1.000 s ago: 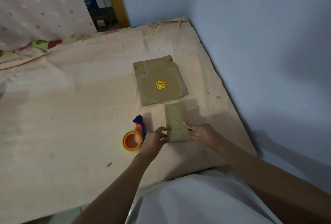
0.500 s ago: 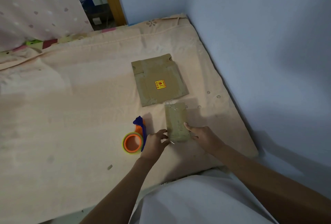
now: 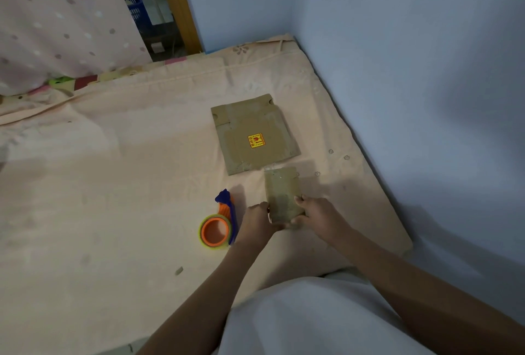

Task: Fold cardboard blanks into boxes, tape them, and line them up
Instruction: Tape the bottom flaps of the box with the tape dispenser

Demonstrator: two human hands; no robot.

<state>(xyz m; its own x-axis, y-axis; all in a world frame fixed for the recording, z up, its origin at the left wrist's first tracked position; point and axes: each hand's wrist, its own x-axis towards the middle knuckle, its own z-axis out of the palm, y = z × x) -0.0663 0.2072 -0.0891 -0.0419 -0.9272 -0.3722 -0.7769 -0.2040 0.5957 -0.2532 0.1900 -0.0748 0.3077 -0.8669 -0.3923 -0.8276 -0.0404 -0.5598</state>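
A small folded cardboard box (image 3: 281,191), glossy with tape, lies on the peach sheet in front of me. My left hand (image 3: 255,221) grips its near left edge and my right hand (image 3: 318,217) grips its near right edge. Just beyond it lies a flat cardboard blank (image 3: 252,133) with a yellow and red sticker. An orange and blue tape dispenser (image 3: 217,227) sits on the sheet right beside my left hand.
The peach bed sheet (image 3: 113,184) spreads wide to the left. A blue wall (image 3: 412,70) runs along the right side and the back corner. A dotted curtain (image 3: 56,19) hangs at the back left, with a blue basket (image 3: 132,2) behind it.
Both hands have closed in on the near end of the small box; the left hand now holds its edge instead of hovering beside it.
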